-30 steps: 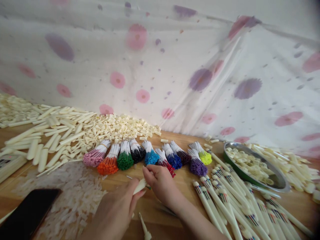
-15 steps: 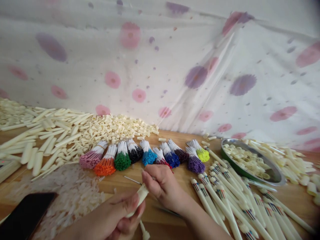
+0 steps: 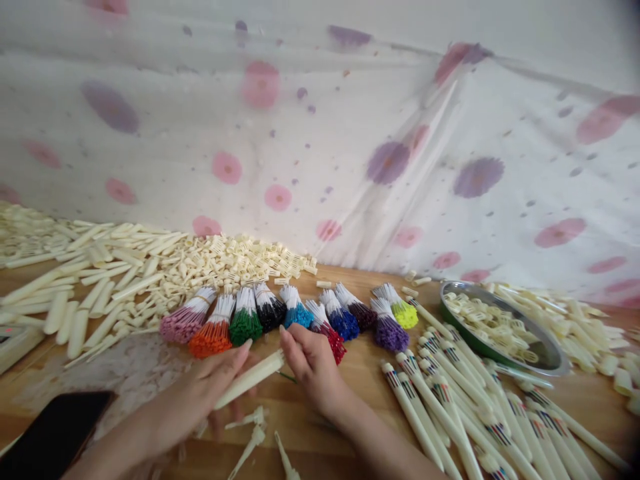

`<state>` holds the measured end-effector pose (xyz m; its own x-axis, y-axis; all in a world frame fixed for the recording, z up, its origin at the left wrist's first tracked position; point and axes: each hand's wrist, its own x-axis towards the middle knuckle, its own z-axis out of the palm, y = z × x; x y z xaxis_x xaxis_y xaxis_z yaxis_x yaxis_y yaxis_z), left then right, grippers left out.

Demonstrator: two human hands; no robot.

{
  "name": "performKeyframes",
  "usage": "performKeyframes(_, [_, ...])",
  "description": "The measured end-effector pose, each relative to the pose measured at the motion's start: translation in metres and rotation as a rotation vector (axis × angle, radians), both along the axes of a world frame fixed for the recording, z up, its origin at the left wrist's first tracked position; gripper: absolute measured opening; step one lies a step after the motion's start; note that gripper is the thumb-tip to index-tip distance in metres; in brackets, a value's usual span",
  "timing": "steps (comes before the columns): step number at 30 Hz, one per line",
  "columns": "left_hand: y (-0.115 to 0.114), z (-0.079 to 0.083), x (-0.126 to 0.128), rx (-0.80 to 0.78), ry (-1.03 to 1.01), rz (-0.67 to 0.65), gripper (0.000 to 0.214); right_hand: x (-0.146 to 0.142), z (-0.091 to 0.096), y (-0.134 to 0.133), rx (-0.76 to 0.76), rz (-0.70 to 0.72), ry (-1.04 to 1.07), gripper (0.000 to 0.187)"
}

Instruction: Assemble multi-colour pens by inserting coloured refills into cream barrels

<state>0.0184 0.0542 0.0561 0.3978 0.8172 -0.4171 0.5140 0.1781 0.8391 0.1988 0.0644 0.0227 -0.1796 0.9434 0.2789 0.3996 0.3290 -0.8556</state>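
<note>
A cream pen barrel [image 3: 253, 379] slants between my two hands above the table. Its far end is at the closed fingertips of my right hand [image 3: 313, 367], which grip it. A thin green piece shows just under those fingertips; what it belongs to is hidden. My left hand [image 3: 200, 393] is beside the barrel's lower end, thumb stretched out and apart from it, the other fingers smeared by motion. Below the hands lie several cream pointed pieces with thin stems [image 3: 253, 437]. Just beyond stand bundles of white refills with coloured ends, the red bundle [image 3: 330, 337] nearest my right hand.
Assembled multicolour pens [image 3: 465, 407] cover the right side, near a metal dish [image 3: 553, 357] of slotted cream parts. Piles of cream barrels [image 3: 75, 320] and small parts [image 3: 235, 260] fill the back left. A dark phone [image 3: 55, 427] and clear plastic bits [image 3: 120, 373] lie left.
My left hand has loosened and its thumb has come off the barrel. The barrel now shows along more of its length. Cream stemmed pieces below the hands have come into view.
</note>
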Motion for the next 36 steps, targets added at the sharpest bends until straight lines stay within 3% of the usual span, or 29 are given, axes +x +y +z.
performKeyframes(1, [0.003,0.002,-0.004,-0.081,0.018,-0.042,0.063,0.000,0.000,0.000,0.013,-0.013,0.012,0.037])
performKeyframes(3, [0.006,-0.001,-0.006,0.000,0.073,-0.063,0.059,0.000,-0.004,0.002,0.021,-0.055,0.034,0.037])
performKeyframes(7, [0.003,-0.021,0.004,0.608,0.232,0.061,0.038,0.000,-0.018,0.015,-0.047,-0.117,0.067,0.036])
performKeyframes(9, [0.002,-0.027,0.008,0.774,0.273,0.071,0.030,0.002,-0.021,0.019,-0.072,-0.110,0.081,0.036])
performKeyframes(11, [0.003,-0.026,0.008,0.718,0.238,0.092,0.026,0.005,-0.017,0.018,-0.061,-0.084,0.091,0.036])
performKeyframes(15, [0.006,-0.016,-0.001,0.123,0.043,-0.037,0.046,0.010,-0.001,0.008,0.015,-0.012,0.064,0.035])
performKeyframes(17, [0.006,-0.013,-0.002,0.006,0.012,-0.082,0.053,0.009,0.000,0.007,0.029,-0.009,0.044,0.034])
performKeyframes(18, [0.006,-0.015,-0.002,0.085,0.037,-0.051,0.050,0.009,-0.002,0.008,0.021,-0.019,0.039,0.034])
performKeyframes(21, [0.006,-0.024,0.004,0.579,0.177,0.083,0.032,0.007,-0.012,0.016,-0.043,-0.035,0.036,0.034])
performKeyframes(23, [0.008,-0.030,0.006,0.732,0.223,0.107,0.027,0.007,-0.015,0.019,-0.063,-0.022,0.031,0.033])
performKeyframes(25, [0.009,-0.031,0.004,0.635,0.204,0.100,0.027,0.009,-0.010,0.017,-0.037,0.001,0.021,0.031])
performKeyframes(29, [0.010,-0.022,-0.007,-0.043,-0.056,-0.129,0.049,0.010,0.004,0.006,0.059,0.056,-0.012,0.029])
performKeyframes(31, [0.008,-0.019,-0.008,-0.189,-0.085,-0.179,0.050,0.009,0.004,0.006,0.060,0.038,-0.023,0.032])
performKeyframes(32, [0.006,-0.019,-0.006,-0.108,-0.031,-0.151,0.045,0.008,0.001,0.007,0.044,0.014,-0.025,0.033])
performKeyframes(36, [0.000,-0.028,0.008,0.633,0.359,0.011,0.027,0.007,-0.014,0.021,-0.062,-0.052,-0.021,0.034])
